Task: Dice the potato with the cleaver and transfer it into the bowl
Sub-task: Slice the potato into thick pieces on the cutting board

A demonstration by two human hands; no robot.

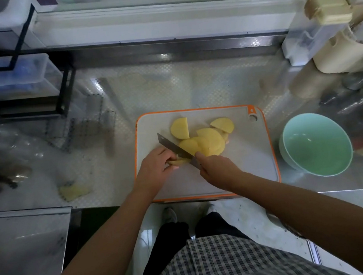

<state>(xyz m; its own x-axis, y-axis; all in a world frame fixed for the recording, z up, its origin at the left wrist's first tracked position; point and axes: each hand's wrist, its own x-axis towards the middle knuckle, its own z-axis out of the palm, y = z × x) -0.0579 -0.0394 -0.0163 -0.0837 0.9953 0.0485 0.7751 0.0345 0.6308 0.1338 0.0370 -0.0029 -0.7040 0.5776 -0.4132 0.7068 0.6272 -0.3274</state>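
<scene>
Left hand [156, 165] curls its fingers over a thin potato piece [180, 161] at the board's [247, 163] left side, pinning it so it can't slide. Right hand [216, 167] wraps the cleaver [172, 145] handle, with the forefinger out along the blade, probably for steering. The other slices [208, 143] are piled mid-board. The bowl [318, 145] sits empty just beside it, handy for scraping in.

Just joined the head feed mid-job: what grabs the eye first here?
Yellow potato slices piled on the orange-edged cutting board catch the eye first, with the cleaver angled at their left edge, gripped by the right hand while the left hand holds a potato piece at the blade. Right of the board sits an empty mint-green bowl.
</scene>
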